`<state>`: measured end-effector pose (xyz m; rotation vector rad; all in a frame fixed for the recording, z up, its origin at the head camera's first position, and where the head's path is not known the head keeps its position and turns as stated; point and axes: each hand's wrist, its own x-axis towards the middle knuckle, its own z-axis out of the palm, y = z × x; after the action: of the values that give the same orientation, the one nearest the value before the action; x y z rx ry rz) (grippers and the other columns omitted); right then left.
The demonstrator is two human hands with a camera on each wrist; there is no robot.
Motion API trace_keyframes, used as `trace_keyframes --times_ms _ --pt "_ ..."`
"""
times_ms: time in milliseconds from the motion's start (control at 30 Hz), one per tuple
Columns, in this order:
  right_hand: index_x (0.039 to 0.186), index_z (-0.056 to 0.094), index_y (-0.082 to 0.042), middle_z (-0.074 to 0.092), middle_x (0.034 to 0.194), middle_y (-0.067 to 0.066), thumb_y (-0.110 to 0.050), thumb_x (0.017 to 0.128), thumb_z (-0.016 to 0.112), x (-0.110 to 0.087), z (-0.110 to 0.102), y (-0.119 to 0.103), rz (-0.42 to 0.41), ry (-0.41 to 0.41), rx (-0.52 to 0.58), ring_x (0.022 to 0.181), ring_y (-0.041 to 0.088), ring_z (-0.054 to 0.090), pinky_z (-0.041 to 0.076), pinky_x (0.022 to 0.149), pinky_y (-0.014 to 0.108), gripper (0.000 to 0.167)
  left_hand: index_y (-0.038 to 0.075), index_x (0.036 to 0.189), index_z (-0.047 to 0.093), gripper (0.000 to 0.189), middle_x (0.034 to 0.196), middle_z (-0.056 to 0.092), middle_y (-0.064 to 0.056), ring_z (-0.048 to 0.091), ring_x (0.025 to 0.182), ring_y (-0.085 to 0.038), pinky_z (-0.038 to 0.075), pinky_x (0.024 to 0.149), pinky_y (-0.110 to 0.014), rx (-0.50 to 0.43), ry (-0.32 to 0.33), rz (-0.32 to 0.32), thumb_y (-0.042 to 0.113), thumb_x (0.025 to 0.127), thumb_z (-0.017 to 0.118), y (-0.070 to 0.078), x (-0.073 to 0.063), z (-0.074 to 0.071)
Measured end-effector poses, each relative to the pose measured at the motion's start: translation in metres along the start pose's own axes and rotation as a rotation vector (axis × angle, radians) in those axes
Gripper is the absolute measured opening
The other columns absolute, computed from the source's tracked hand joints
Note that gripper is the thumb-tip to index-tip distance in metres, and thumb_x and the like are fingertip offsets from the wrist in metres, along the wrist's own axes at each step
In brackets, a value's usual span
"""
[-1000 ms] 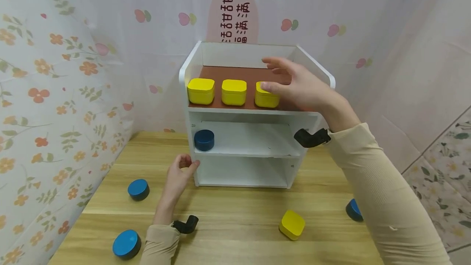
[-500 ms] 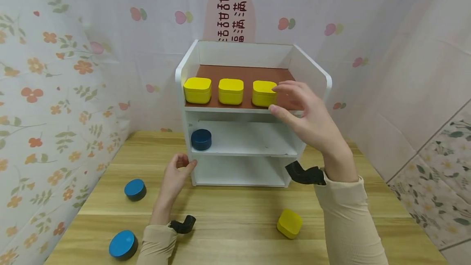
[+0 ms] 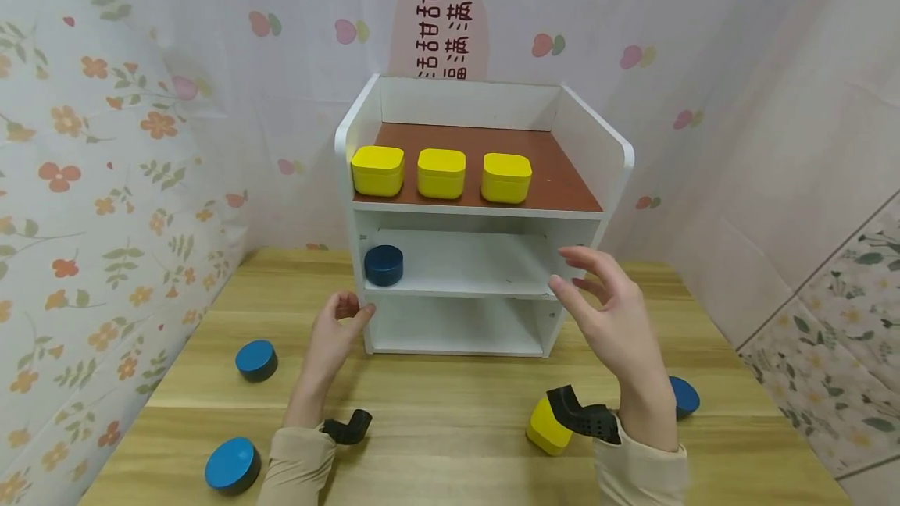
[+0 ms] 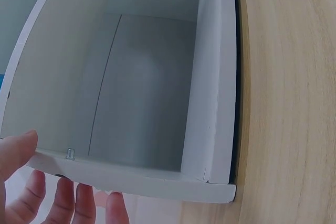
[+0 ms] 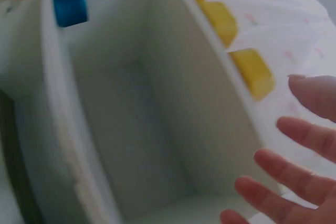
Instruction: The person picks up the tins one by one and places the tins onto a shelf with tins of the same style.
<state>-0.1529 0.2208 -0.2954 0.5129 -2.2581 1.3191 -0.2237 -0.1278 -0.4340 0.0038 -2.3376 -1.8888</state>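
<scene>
A small white shelf unit [image 3: 464, 294] with a brown top board stands on the table. Along the front of its top sit three yellow square boxes with rounded corners: a left one [image 3: 378, 171], a middle one [image 3: 441, 174] and a right one [image 3: 506, 178]. One blue round box [image 3: 383, 265] occupies the left end of the middle shelf. My left hand [image 3: 332, 340] grips the unit's left side panel, thumb [image 4: 18, 153] on the inner side and fingers outside. In front of the unit's right side, my right hand [image 3: 613, 318] is held in the air, fingers spread and loosely bent, holding nothing.
On the wooden table [image 3: 436, 428], a yellow box [image 3: 547, 429] lies partly behind the right wrist's black camera mount. Two blue round boxes, a farther one [image 3: 256, 361] and a nearer one [image 3: 233, 465], lie at the left. Another blue box [image 3: 684, 397] shows beyond the right wrist.
My right hand has come down and away from the right yellow box on the top, to beside the middle shelf. The left hand stays on the side panel.
</scene>
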Motion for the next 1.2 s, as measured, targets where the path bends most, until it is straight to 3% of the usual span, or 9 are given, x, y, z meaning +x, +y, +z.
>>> trace_keyframes --times_ms 267,500,733,900,1200 --pt "0.125 0.060 -0.001 0.058 0.124 0.007 -0.005 0.091 0.069 -0.025 0.025 0.019 0.052 0.040 0.024 0.115 0.021 0.051 0.044 0.093 0.026 0.036 0.004 0.110 0.051 0.038 0.113 0.052 -0.014 0.049 0.109 -0.026 0.037 0.085 -0.038 0.021 0.008 0.010 0.033 0.093 0.068 -0.001 0.003 0.000" --pt "0.122 0.063 -0.007 0.060 0.123 0.003 -0.014 0.091 0.071 -0.064 0.040 0.036 0.191 0.034 -0.031 0.113 0.016 0.053 0.047 0.091 0.026 0.033 0.004 0.110 0.051 0.035 0.110 0.053 -0.014 0.049 0.107 -0.025 0.037 0.084 -0.037 0.009 0.009 0.011 0.030 0.094 0.068 -0.001 0.004 0.001" --pt "0.120 0.064 -0.008 0.061 0.122 0.004 -0.014 0.091 0.071 -0.088 0.041 0.049 0.255 0.027 -0.071 0.112 0.017 0.054 0.049 0.090 0.042 0.030 0.004 0.111 0.051 0.035 0.110 0.053 -0.014 0.048 0.107 -0.025 0.036 0.085 -0.037 0.007 0.002 0.011 0.029 0.094 0.067 0.000 0.003 0.000" --pt "0.120 0.064 -0.010 0.062 0.122 0.003 -0.014 0.089 0.074 -0.103 0.040 0.058 0.284 0.010 -0.129 0.111 0.023 0.055 0.050 0.088 0.044 0.033 0.004 0.111 0.051 0.033 0.110 0.053 -0.014 0.048 0.107 -0.025 0.035 0.086 -0.038 0.014 -0.004 0.007 0.028 0.094 0.067 -0.003 0.002 0.002" --pt "0.125 0.062 -0.012 0.058 0.128 0.008 -0.014 0.085 0.078 -0.119 0.037 0.071 0.413 -0.075 -0.182 0.115 0.033 0.053 0.046 0.091 0.054 0.043 0.001 0.111 0.050 0.030 0.110 0.052 -0.015 0.047 0.107 -0.026 0.035 0.086 -0.038 -0.005 -0.007 -0.023 0.022 0.095 0.066 -0.003 0.003 0.000"
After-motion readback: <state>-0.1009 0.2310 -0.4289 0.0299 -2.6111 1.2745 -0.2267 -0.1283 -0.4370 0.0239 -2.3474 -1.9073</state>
